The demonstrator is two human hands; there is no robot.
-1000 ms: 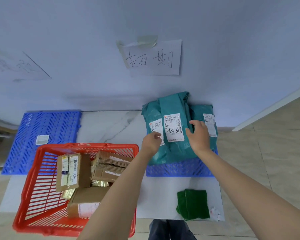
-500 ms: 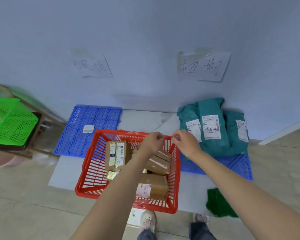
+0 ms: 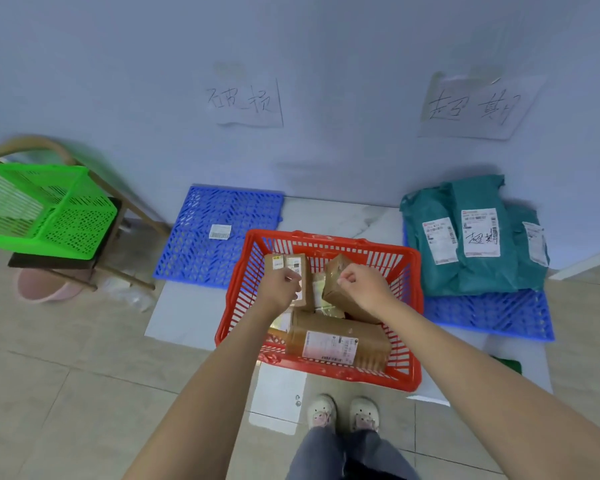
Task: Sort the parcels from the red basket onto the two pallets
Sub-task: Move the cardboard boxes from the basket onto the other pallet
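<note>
The red basket stands on the floor between two blue pallets and holds several brown cardboard parcels. My right hand grips a tilted brown box inside the basket. My left hand hovers with curled fingers over a labelled box; whether it holds that box I cannot tell. A long box lies at the basket's near side. The left pallet carries only a small white label. On the right pallet lie three teal mailer bags.
Handwritten paper signs hang on the wall above the left pallet and the right pallet. A green basket sits on a chair at the left, with a pink bucket beneath. A dark green item lies by the right pallet. My shoes stand just behind the basket.
Both hands left the teal bags on the right pallet and moved left and down into the red basket. The right hand now grips a brown box and tilts it up.
</note>
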